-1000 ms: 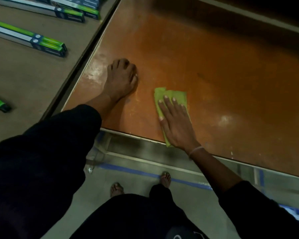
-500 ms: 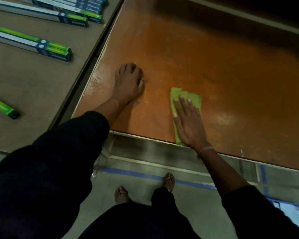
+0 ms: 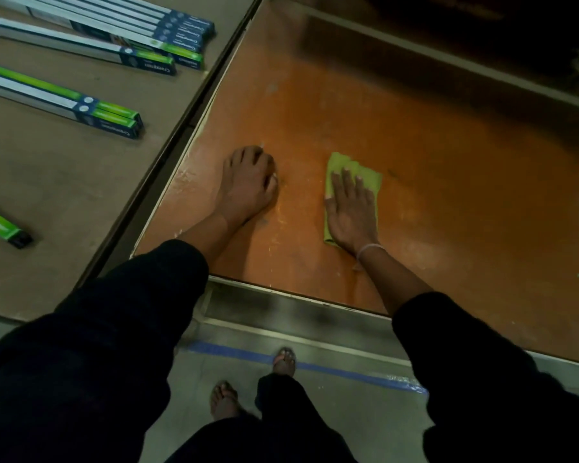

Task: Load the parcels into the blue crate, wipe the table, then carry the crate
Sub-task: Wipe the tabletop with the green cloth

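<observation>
Since the earlier frame the right hand (image 3: 351, 212) and the green cloth (image 3: 361, 175) under it have slid a little to the right and away from the near edge of the orange worktop (image 3: 448, 195); the left hand (image 3: 248, 182) has kept its place beside them. We note the right hand lying flat, fingers (image 3: 346, 180) straight and together, pressing the cloth down, not gripping it. The left hand rests on the bare worktop with its fingers curled under, holding nothing, apparently as a brace. The cloth is folded, thin and limp; we judge it light and soft, likely to bunch or slip out if pushed from one edge only. The palm should therefore stay over its middle, with even downward pressure. For lifting, a pinch at the free far corner would serve. The worktop looks smooth with pale scuffs near the left hand. Long green-and-white boxes (image 3: 114, 111) lie on the neighbouring grey surface (image 3: 64, 195). The blue crate is not in view.
</observation>
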Demonstrator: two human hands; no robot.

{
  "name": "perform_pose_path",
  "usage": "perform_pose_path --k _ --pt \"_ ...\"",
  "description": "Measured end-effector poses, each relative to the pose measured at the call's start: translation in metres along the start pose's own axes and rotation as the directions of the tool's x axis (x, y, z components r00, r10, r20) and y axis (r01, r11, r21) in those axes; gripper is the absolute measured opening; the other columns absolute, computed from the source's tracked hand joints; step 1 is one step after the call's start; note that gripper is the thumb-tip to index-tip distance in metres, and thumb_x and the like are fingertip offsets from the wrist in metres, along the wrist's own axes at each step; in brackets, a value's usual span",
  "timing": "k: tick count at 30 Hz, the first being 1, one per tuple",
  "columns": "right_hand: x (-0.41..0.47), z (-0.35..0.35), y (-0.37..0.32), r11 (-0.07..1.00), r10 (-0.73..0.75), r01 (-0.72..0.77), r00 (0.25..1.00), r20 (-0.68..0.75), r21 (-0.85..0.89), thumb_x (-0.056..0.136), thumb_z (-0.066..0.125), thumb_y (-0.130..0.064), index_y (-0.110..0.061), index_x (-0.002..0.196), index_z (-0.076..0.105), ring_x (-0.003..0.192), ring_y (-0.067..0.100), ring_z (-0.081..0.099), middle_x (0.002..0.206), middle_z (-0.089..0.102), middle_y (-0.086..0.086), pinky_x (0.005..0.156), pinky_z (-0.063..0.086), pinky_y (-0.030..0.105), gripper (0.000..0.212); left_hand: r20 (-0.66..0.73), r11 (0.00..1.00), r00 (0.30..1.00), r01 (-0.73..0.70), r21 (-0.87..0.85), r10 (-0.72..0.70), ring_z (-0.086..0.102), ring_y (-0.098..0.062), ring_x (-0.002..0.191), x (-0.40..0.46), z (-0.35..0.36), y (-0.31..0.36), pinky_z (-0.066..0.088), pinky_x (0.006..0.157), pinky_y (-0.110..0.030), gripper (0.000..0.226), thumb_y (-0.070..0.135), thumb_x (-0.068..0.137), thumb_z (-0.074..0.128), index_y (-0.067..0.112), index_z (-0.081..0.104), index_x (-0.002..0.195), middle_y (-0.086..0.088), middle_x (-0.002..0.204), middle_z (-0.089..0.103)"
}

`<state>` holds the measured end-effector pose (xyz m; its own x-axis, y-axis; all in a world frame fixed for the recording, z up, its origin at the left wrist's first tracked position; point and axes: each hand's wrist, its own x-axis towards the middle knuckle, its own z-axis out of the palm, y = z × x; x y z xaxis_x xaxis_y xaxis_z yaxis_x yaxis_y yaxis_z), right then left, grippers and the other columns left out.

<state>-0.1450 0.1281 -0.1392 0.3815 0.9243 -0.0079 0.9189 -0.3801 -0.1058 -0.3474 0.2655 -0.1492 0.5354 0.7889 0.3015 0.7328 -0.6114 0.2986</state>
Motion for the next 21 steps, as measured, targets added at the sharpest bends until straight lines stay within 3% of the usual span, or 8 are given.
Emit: perform_pose_path --k 3,7,8,11,13,17,18,21 --pt "0.012 -0.002 0.009 0.976 -0.217 0.216 0.976 0.027 0.025 0.107 0.017 -0.046 -0.029 0.159 0.01 0.154 0.022 0.0 0.167 0.003 -0.005 0.123 0.004 0.044 0.055 0.01 1.0 1.0 -0.003 0.009 0.003 0.046 -0.031 0.124 0.001 -0.002 -0.001 0.039 0.098 -0.046 0.039 0.044 0.092 0.045 0.019 0.057 0.12 -0.009 0.134 0.051" --pt "0.054 0.002 0.006 0.997 0.078 -0.078 0.997 0.006 0.015 0.103 0.014 -0.047 -0.024 0.159 0.012 0.154 0.028 0.003 0.167 0.005 0.001 0.123 0.008 0.05 0.06 0.05 1.0 0.998 -0.027 -0.009 0.028 0.043 -0.032 0.125 0.007 -0.003 -0.008 0.037 0.098 -0.046 0.041 0.046 0.092 0.044 0.019 0.056 0.122 -0.009 0.134 0.049" --pt "0.06 0.003 -0.001 0.998 0.056 -0.056 0.998 0.013 0.005 0.103 0.014 -0.047 -0.024 0.159 0.011 0.154 0.028 0.003 0.167 0.004 0.001 0.123 0.008 0.049 0.061 0.067 0.999 0.997 -0.046 -0.017 0.047 0.043 -0.033 0.126 0.011 -0.005 -0.012 0.037 0.099 -0.047 0.044 0.047 0.092 0.043 0.018 0.056 0.123 -0.01 0.134 0.049" --pt "0.068 -0.001 -0.006 0.965 -0.261 0.26 0.965 0.035 0.024 0.105 0.015 -0.048 -0.029 0.159 0.008 0.154 0.023 -0.001 0.167 0.001 -0.004 0.123 0.005 0.045 0.057 0.093 0.998 0.993 -0.07 0.01 0.069 0.043 -0.035 0.126 0.024 -0.012 -0.031 0.039 0.101 -0.048 0.051 0.049 0.092 0.039 0.015 0.056 0.126 -0.012 0.133 0.051" --pt "0.081 -0.004 0.004 0.944 -0.33 0.329 0.943 0.04 0.022 0.106 0.016 -0.047 -0.03 0.159 0.009 0.154 0.021 -0.001 0.167 0.002 -0.005 0.124 0.005 0.044 0.056 0.092 0.999 0.995 -0.037 0.038 0.033 0.041 -0.035 0.127 0.034 -0.016 -0.045 0.037 0.101 -0.049 0.049 0.048 0.095 0.043 0.015 0.055 0.129 -0.013 0.134 0.05" --pt "0.128 0.0 -0.007 0.997 0.062 -0.062 0.998 -0.01 0.052 0.103 0.017 -0.045 -0.024 0.159 0.015 0.154 0.028 0.005 0.167 0.006 0.001 0.123 0.009 0.049 0.06 0.101 0.998 0.994 0.026 0.059 -0.032 0.039 -0.034 0.129 0.053 -0.017 -0.064 0.036 0.103 -0.049 0.044 0.045 0.098 0.049 0.016 0.053 0.131 -0.012 0.137 0.048" --pt "0.137 0.001 -0.017 0.997 0.048 -0.047 0.999 -0.011 0.055 0.102 0.017 -0.045 -0.024 0.159 0.015 0.153 0.029 0.005 0.167 0.007 0.001 0.123 0.009 0.05 0.06 0.104 0.998 0.994 0.031 0.062 -0.038 0.039 -0.033 0.129 0.057 -0.016 -0.066 0.036 0.104 -0.049 0.045 0.046 0.097 0.048 0.016 0.053 0.131 -0.012 0.137 0.048" --pt "0.155 0.0 -0.03 0.944 -0.327 0.326 0.945 0.013 0.044 0.104 0.016 -0.047 -0.027 0.159 0.014 0.154 0.024 0.005 0.167 0.007 -0.002 0.123 0.007 0.045 0.058 0.099 0.996 0.994 0.038 0.086 -0.047 0.041 -0.032 0.128 0.063 -0.012 -0.065 0.037 0.102 -0.049 0.049 0.051 0.096 0.041 0.018 0.053 0.131 -0.009 0.136 0.048"
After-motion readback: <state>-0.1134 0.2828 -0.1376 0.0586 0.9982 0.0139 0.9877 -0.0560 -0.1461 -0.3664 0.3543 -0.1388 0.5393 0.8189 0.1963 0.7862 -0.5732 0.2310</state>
